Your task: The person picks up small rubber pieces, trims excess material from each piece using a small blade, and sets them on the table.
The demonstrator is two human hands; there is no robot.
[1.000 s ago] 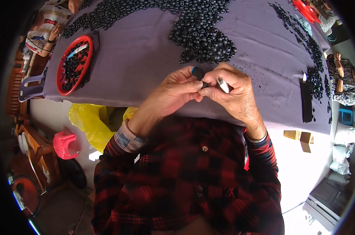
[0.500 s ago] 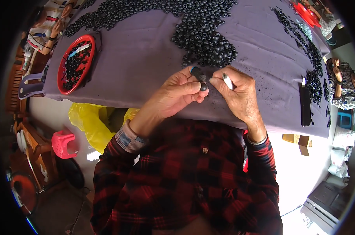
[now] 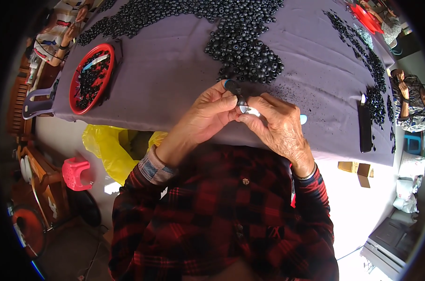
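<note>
Between the thumb and fingers of my left hand point(image 3: 212, 107) is a small round black rubber-like piece point(image 3: 241, 100). A dark finger cover with a blue edge point(image 3: 231, 86) sits on one of that hand's fingertips. My right hand point(image 3: 282, 122) is closed on a slim tool with a shiny, blade-like tip point(image 3: 251, 111), which meets the black piece. The tool's pale blue end point(image 3: 304, 119) sticks out past the right side of that hand; its middle is hidden. Just beyond both hands lies a big heap of similar black pieces with holes point(image 3: 245, 51).
At the left of the purple cloth point(image 3: 165, 70) stands a red basin point(image 3: 74, 100) with black scraps and a pale tool. Black scraps point(image 3: 375, 100) and a long black object point(image 3: 365, 126) lie right. A yellow bag point(image 3: 104, 145) hangs below the edge; people sit at both sides.
My right hand has moved left to my left hand and turned, bringing the tool's shiny tip against the black piece. The tool's pale blue end now shows.
</note>
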